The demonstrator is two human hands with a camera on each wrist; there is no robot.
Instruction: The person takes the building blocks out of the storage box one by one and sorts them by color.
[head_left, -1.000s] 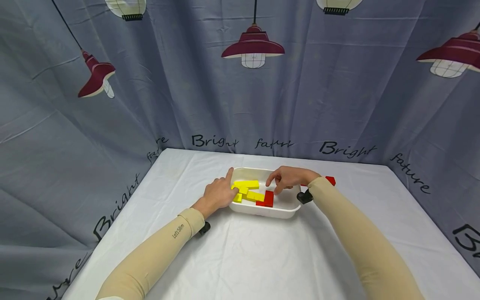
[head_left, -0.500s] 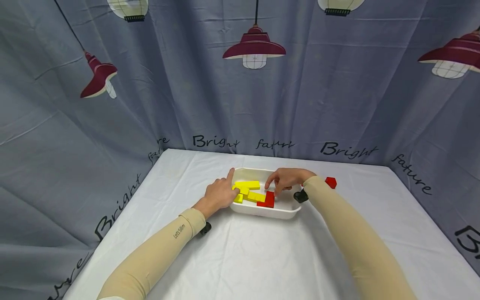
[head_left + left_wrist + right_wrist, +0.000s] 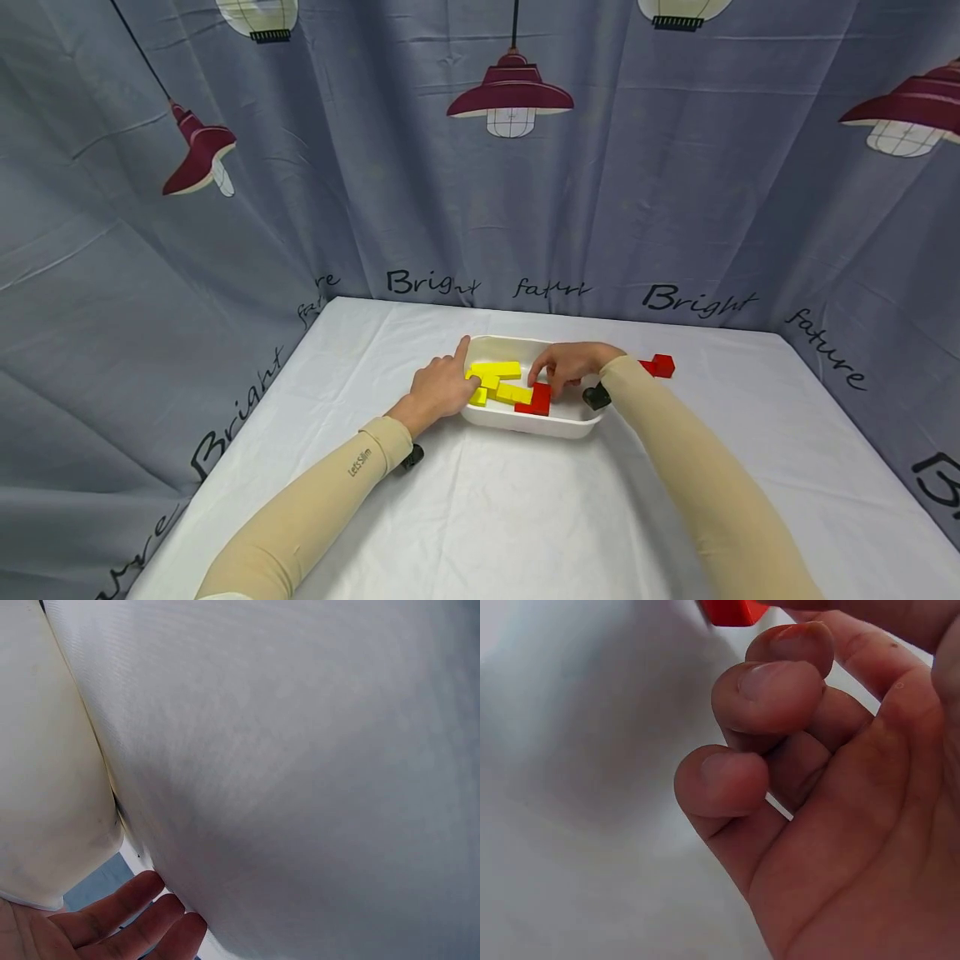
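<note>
One red block [image 3: 542, 400] points its long arm away, foot leftward; right hand [image 3: 574, 361], grip narrow, is at it, hold unclear; left hand [image 3: 439, 386] holds the white tray [image 3: 536, 426].

Red block [image 3: 542, 397] — inside 1 white tray [image 3: 528, 424].

Tray [image 3: 532, 427]: plain white. Yellow pieces [image 3: 497, 370] at its nine o'clock and red piece [image 3: 538, 402] at its six o'clock: solid colours. Further red pieces [image 3: 663, 367], tray's three o'clock: solid. Bench [image 3: 495, 517]: covered in plain white. Left sleeve [image 3: 300, 517], eight o'clock: beige with dark lettering [image 3: 359, 462]. Right sleeve [image 3: 697, 483], four o'clock: beige. Curtain [image 3: 382, 192], twelve o'clock: blue-grey, printed with maroon lampshades [image 3: 512, 93], white bulbs [image 3: 512, 123], black-based cream lanterns [image 3: 258, 15] and black script [image 3: 394, 282].
</note>
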